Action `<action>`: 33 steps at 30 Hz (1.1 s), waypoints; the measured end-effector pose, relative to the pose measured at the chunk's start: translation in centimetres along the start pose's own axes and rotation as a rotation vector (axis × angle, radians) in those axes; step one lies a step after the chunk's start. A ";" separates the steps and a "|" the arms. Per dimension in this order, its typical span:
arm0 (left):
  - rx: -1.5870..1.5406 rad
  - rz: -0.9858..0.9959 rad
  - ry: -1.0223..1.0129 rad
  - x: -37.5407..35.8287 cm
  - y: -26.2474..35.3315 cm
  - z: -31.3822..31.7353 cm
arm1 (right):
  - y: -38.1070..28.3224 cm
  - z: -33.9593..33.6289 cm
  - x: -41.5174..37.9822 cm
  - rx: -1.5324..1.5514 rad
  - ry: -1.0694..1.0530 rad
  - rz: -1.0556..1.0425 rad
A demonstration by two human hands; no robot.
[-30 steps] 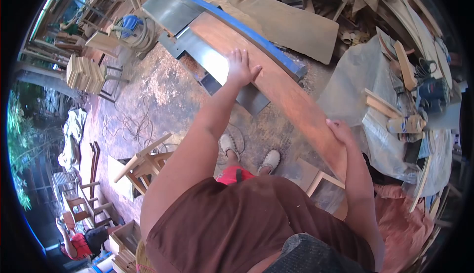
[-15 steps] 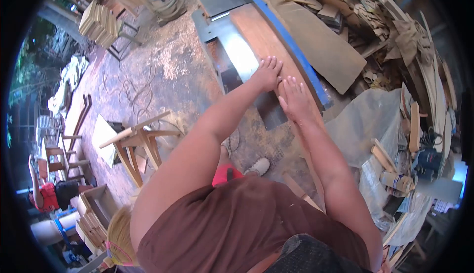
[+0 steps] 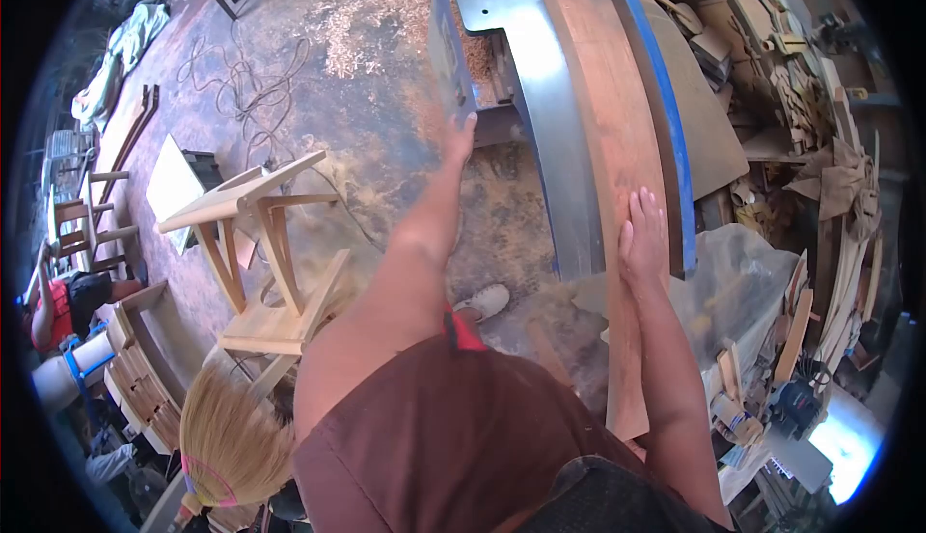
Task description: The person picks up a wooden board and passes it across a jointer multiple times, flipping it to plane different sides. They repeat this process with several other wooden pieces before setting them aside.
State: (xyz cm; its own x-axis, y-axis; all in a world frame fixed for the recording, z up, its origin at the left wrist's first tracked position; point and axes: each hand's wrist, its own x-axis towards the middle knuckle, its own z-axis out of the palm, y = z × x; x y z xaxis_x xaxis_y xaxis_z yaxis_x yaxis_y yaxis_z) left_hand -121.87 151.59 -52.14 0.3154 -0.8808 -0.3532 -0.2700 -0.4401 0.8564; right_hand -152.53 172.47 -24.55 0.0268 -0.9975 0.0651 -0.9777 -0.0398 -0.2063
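A long reddish-brown wooden plank lies along the metal bed of a jointer, beside its blue fence. The near end of the plank reaches past the bed toward my body. My right hand rests flat on top of the plank, fingers stretched forward. My left hand is off the wood, out to the left at the side of the machine. It is seen edge-on and blurred, with most of its fingers hidden.
Wood shavings and a loose cord cover parts of the floor. Left of me stand a wooden stool frame and a straw broom. A person is at far left. Scrap wood piles up on the right.
My left hand has left the plank and moved left to the machine's side. My right hand stays on the plank. The view has shifted, bringing plank and machine nearer and to the right.
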 end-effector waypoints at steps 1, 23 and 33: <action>-0.005 -0.006 -0.008 0.8 0.8 -0.2 | 0.1 -0.3 0.2 0.006 -0.031 -0.005; -0.352 -0.059 -0.349 9.5 1.7 1.0 | 0.6 -1.0 0.6 -0.030 -0.044 -0.016; 0.019 1.035 -0.640 -18.7 24.5 -0.8 | 0.3 -1.5 0.4 0.032 0.078 -0.054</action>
State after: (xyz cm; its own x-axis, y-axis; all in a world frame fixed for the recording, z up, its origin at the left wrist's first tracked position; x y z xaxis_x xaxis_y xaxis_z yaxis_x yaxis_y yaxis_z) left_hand -133.66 157.44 -24.20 -0.5610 -0.7420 0.3670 -0.1429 0.5234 0.8400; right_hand -153.15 172.14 -23.10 0.0618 -0.9863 0.1527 -0.9682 -0.0964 -0.2310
